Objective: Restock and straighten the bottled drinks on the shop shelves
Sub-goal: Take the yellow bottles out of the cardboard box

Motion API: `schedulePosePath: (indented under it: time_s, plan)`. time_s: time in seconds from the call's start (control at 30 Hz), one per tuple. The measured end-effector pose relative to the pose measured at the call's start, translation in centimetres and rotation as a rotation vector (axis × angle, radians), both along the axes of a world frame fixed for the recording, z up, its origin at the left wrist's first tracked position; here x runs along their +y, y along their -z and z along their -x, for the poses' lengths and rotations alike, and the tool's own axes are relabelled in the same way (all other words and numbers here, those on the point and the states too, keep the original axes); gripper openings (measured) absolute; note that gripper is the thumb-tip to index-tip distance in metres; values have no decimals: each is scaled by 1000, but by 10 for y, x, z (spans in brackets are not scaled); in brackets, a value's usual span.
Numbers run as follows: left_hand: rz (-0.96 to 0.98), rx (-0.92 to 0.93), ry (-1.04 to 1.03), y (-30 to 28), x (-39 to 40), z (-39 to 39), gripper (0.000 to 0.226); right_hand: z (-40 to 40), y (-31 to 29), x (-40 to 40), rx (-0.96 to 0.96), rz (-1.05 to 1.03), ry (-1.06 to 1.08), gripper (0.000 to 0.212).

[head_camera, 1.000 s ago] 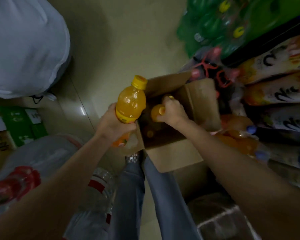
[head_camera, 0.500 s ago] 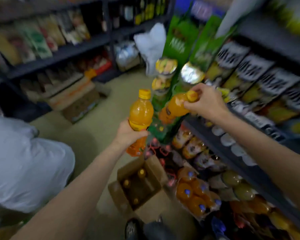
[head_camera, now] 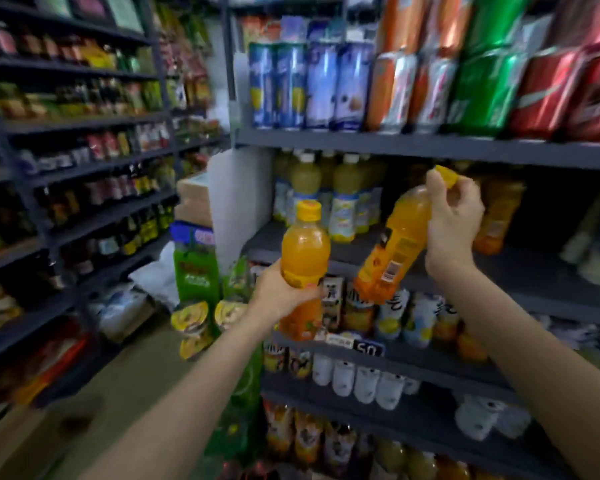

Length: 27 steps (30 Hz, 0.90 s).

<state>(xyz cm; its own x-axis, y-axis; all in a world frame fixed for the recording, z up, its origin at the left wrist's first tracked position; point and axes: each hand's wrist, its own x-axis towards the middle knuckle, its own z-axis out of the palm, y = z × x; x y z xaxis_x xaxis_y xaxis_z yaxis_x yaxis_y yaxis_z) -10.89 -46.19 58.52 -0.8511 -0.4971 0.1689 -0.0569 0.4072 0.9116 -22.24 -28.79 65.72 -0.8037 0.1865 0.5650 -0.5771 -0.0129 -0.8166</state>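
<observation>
Two orange bottles are in the air before the shelves, one per hand. The left hand [head_camera: 281, 292] grips an upright bottle [head_camera: 305, 254] round its middle. The right hand [head_camera: 452, 216] pinches a tilted bottle [head_camera: 394, 244] at its neck. Behind them, the shelf [head_camera: 430, 147] carries pale yellow bottles [head_camera: 343, 199], blurred past counting.

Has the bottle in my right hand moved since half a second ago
Yes. The tilted orange bottle in the right hand has gone up from the lower shelf's edge to the shelf of orange bottles.
</observation>
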Motion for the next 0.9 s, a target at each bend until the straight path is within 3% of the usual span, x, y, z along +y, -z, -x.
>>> schedulePosePath:
  time_s: [0.17,0.27,0.37,0.53,0.7,0.9]
  plan:
    - [-115,108,140,-31,46,60,40,41,-11,71,118,15,257,19]
    - [-150,111,162,-34,66,97,56,73,4,96,139,-90,324,28]
    - [-192,113,185,-33,83,134,54,107,17,113,137,-114,369,37]
    - [-177,78,173,-22,99,184,50,152,10,128,53,-188,297,43]
    - [-273,62,119,-16,108,220,45,170,31,115,-94,-446,101,77]
    - [-269,102,75,-13,114,245,51,200,49,115,-28,-308,212,82]
